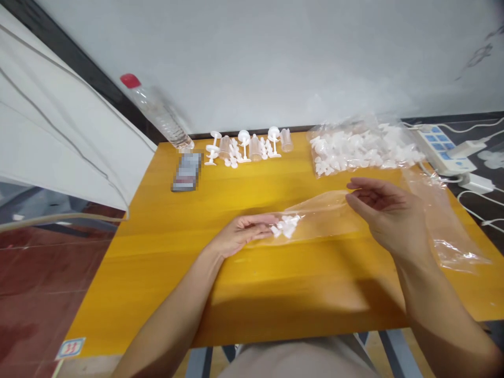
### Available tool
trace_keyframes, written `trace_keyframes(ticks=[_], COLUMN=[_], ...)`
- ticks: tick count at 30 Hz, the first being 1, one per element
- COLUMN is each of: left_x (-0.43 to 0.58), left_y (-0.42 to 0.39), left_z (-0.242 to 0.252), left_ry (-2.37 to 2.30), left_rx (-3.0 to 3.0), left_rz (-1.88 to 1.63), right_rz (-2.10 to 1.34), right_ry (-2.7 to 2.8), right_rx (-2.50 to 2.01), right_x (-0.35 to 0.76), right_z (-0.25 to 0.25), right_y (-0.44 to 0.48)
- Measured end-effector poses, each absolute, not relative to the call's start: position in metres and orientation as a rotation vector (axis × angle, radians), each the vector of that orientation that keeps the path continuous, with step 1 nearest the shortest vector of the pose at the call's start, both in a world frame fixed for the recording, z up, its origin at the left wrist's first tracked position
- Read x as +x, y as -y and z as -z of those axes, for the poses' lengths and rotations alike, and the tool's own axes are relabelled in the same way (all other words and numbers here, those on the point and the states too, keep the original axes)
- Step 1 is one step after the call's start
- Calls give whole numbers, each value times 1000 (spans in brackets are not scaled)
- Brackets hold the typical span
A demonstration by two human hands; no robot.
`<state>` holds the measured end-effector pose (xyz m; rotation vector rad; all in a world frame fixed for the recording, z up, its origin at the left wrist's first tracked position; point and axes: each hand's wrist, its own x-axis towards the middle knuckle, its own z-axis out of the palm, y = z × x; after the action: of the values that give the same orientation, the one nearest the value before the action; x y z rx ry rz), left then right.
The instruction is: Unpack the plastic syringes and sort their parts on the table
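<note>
A clear plastic bag (328, 218) stretches low over the table between my hands. Small white plastic pieces (288, 226) lie bunched in its left end. My left hand (240, 235) is closed on that end, its fingertips right beside the pieces. At the bag's other end, my right hand (388, 212) is curled, thumb and forefinger pinching the edge. Behind, by the wall, is a row of white stemmed plastic parts (244, 144), translucent cups (255, 148) and small knobbed white pieces (235, 152).
A large bag of white parts (362, 149) sits at the back right, near a power strip (443, 149) with cables. Another clear bag (452, 226) lies flat at the right. A red-capped bottle (159, 113) and a blurred-out phone-like object (187, 172) are at the back left.
</note>
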<state>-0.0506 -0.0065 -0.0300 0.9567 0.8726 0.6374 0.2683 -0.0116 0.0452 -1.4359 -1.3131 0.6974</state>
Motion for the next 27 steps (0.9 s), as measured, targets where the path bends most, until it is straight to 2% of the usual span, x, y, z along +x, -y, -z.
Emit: trace_keyframes(ticks=[9, 15, 20, 27], left_x=[-40, -34, -24, 0], left_y=[21, 29, 21, 0], left_z=[32, 34, 43, 47], left_ry=[-1179, -1289, -1173, -931], left_rx=[1321, 1663, 1947, 2386], left_rz=[-759, -851, -824, -775], right_rz=[-720, -176, -131, 11], right_ry=[1328, 1838, 2245, 2278], right_rx=[-1750, -1658, -1468, -1474], right_x=[318, 281, 249, 250], right_z=[36, 27, 44, 62], right_y=[-7, 18, 18, 20])
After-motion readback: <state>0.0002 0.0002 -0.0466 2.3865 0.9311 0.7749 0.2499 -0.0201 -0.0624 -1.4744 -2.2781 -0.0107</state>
